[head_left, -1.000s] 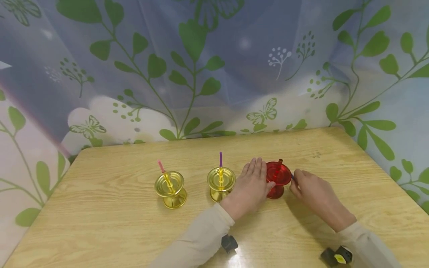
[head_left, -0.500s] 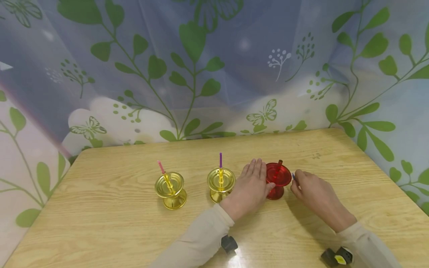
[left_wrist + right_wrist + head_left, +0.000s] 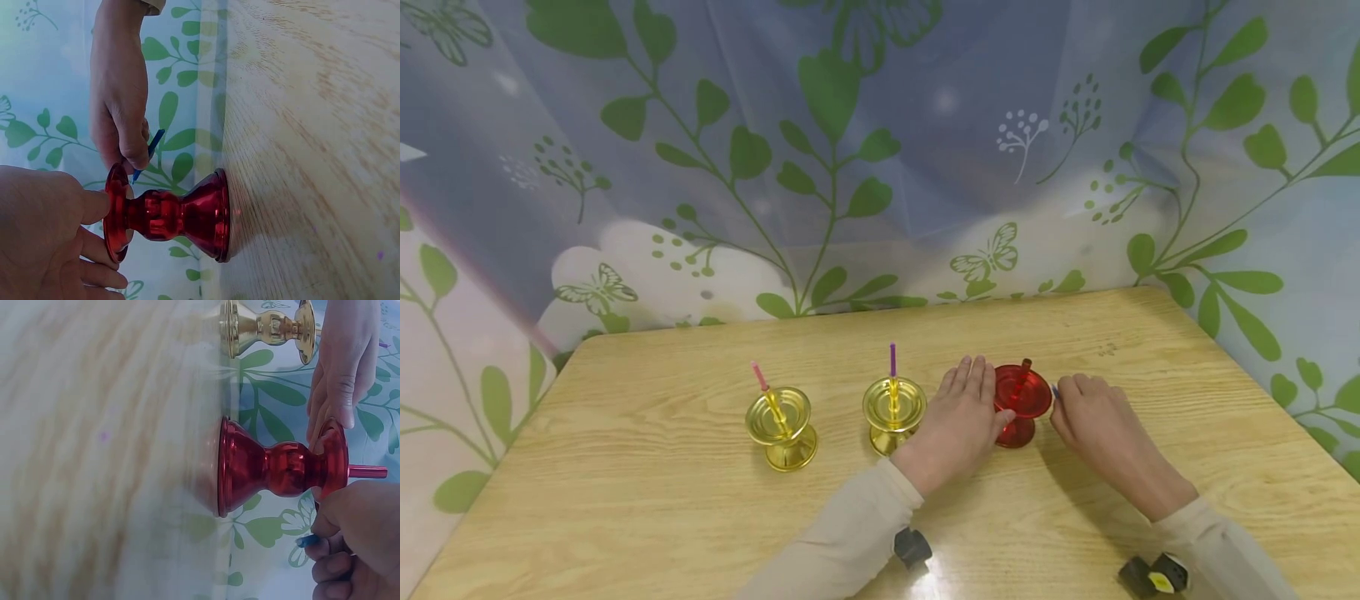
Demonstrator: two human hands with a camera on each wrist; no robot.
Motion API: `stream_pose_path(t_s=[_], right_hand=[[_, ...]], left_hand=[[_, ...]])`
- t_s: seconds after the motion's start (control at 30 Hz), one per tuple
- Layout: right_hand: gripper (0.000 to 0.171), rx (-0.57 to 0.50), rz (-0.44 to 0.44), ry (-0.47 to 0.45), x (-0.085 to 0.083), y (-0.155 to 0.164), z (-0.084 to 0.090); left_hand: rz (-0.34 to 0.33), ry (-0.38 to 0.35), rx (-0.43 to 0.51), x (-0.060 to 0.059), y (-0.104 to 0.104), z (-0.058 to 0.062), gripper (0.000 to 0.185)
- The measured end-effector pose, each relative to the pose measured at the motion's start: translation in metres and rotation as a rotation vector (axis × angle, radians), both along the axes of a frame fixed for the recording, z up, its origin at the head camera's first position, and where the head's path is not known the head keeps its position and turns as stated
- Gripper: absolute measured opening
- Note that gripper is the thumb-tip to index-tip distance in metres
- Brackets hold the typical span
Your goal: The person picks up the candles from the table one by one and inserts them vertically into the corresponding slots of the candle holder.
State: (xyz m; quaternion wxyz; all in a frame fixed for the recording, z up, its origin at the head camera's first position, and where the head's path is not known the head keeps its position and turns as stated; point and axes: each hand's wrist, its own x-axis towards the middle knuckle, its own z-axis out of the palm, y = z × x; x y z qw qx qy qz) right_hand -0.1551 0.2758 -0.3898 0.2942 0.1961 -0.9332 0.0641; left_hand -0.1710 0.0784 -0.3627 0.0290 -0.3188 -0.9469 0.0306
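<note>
Red candle holder point(image 3: 1021, 404) looks light, rigid, slick; grip its narrow waist. Left hand point(image 3: 958, 421) rests flat-fingered against its rim; right hand point(image 3: 1093, 425) pinches a blue stick point(image 3: 147, 154).

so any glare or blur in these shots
Head view: sharp, with a bright glare patch on the table near the left sleeve. Right wrist view: the tabletop is smeared and soft, while the red holder stays fairly crisp. Left wrist view: mostly clear, wood grain slightly soft.
</note>
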Motion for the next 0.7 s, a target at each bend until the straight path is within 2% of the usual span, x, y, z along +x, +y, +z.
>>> stream_pose_path(t_s=[0.23,0.7], right_hand=[[0.021,0.008,-0.037,-0.013,0.0008,-0.0012,0.0008],[0.022,-0.011,-0.035,0.009,-0.0002,-0.0008,-0.0001]], left_hand=[[0.0,-0.002,0.001,0.0,0.0006,0.0006,0.065],[0.001,-0.01,-0.008,0.0001,0.0007,0.0004,0.064]])
